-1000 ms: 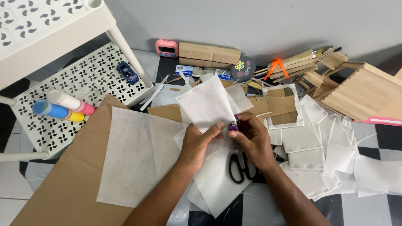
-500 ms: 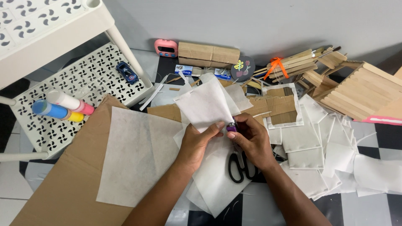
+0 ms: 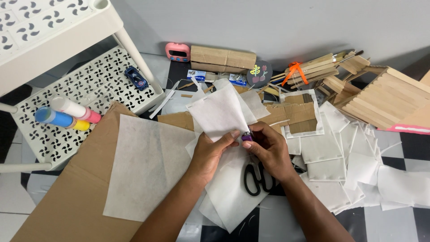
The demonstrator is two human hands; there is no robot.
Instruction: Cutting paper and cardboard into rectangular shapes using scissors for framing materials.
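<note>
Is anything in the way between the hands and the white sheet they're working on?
No. Nothing visible stands between them: the left hand already pinches the white sheet at its lower edge, and the right hand touches it there too, holding a small purple object. The black scissors lie below, partly under the right hand.

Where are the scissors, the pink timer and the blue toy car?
scissors (image 3: 256,178), head view, on the black handle loops.
pink timer (image 3: 178,52), head view, on its front face.
blue toy car (image 3: 135,77), head view, on its roof.
</note>
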